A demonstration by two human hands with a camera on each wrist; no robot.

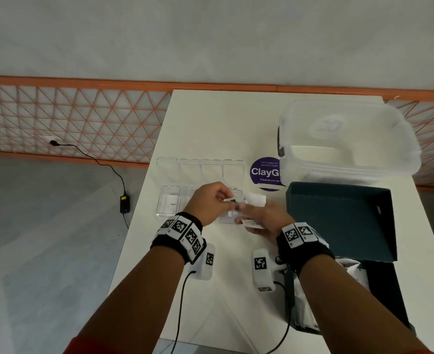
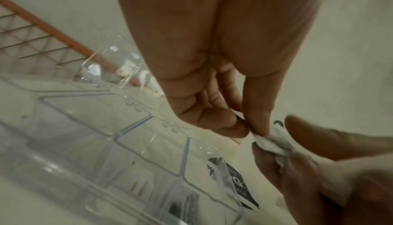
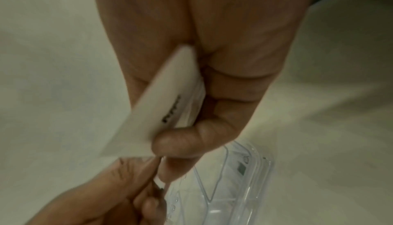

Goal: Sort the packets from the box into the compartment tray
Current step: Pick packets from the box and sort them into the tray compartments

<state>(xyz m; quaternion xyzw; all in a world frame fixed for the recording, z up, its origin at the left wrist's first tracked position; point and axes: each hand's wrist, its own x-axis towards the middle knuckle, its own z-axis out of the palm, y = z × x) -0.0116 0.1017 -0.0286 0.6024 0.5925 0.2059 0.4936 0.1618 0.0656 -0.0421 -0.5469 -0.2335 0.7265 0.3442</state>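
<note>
The clear compartment tray (image 1: 167, 162) lies on the white table, with a white sugar packet (image 1: 171, 203) in its near-left cell. Over the tray's right end, my left hand (image 1: 232, 201) pinches a small green-marked packet (image 2: 274, 145) between thumb and forefinger. My right hand (image 1: 241, 213) touches the same packet with its fingertips (image 2: 302, 138) and holds several white packets (image 3: 161, 111) against its palm. The dark box (image 1: 338, 221) stands open to the right, with more packets (image 1: 305, 302) inside. The tray (image 2: 127, 144) also shows in the left wrist view, under the hand.
A clear plastic container (image 1: 348, 139) sits at the back right behind the box lid. A purple round sticker (image 1: 265, 172) lies beside the tray. Wrist-camera cables run off the table's near edge. A power adapter (image 1: 124, 203) lies on the floor at left.
</note>
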